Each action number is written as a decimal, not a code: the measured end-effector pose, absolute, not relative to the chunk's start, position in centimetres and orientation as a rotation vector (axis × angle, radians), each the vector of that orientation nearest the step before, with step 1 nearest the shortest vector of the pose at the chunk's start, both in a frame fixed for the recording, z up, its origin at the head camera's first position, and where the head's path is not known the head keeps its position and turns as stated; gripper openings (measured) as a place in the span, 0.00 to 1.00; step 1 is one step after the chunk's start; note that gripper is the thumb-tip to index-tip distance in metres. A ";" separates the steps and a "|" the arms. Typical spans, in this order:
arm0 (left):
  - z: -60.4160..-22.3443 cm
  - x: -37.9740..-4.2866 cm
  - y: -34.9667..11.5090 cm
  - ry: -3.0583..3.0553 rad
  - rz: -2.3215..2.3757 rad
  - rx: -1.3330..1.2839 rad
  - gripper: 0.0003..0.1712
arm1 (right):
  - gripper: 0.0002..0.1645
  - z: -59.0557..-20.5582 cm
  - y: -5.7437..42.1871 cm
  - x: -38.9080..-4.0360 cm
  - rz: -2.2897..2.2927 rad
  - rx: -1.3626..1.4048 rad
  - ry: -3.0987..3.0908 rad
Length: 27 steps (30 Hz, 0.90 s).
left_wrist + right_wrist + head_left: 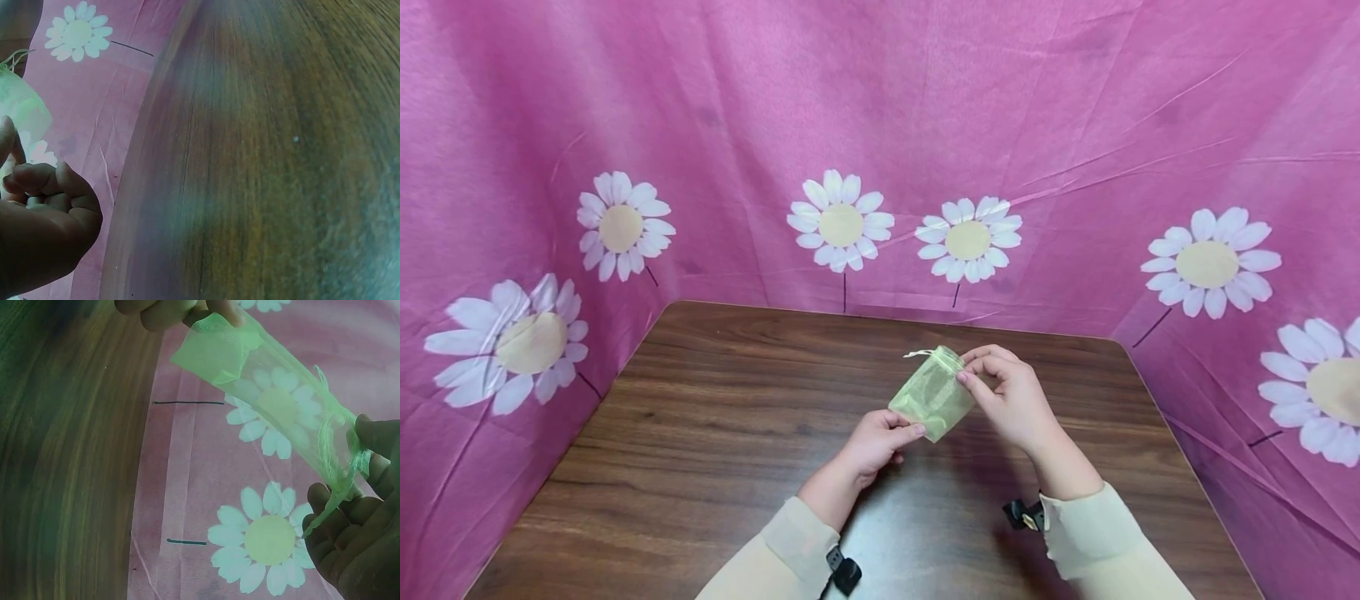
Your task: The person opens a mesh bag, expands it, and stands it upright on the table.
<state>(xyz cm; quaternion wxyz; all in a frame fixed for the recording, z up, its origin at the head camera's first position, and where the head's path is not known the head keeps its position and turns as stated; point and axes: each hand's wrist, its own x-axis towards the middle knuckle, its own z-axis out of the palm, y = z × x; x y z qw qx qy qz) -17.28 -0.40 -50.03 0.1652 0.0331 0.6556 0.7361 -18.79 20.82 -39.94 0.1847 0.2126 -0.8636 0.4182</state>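
Observation:
A sheer light-green drawstring pouch [932, 396] is held tilted above the table, its drawstring end up and away from me. My left hand [876, 443] pinches its lower end between thumb and fingers. At the mouth end, my right hand [1013, 398] grips the edge by the drawstring with thumb and fingertips. The right wrist view shows the pouch [215, 350] stretched between both hands, with a cord hanging by the right hand [365, 534]. The left wrist view has only part of the pouch [28, 109] beside the curled fingers of the left hand [53, 219].
A brown wood-grain table [715, 417] lies under both hands. Pink cloth [925, 100] printed with white daisies hangs behind it and along its sides. Small black cameras are strapped at the left wrist [845, 571] and right wrist [1024, 515].

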 end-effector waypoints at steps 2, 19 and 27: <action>-50.1 -17.3 -0.4 1.876 2.096 0.098 0.08 | 0.11 -39.9 20.8 -18.8 1.172 0.599 -2.434; -50.1 -17.2 -0.4 1.856 2.118 0.099 0.11 | 0.11 -40.2 20.9 -18.7 1.170 0.595 -2.433; -50.3 -17.1 -0.3 1.873 2.108 0.103 0.09 | 0.11 -40.1 20.8 -18.5 1.156 0.603 -2.446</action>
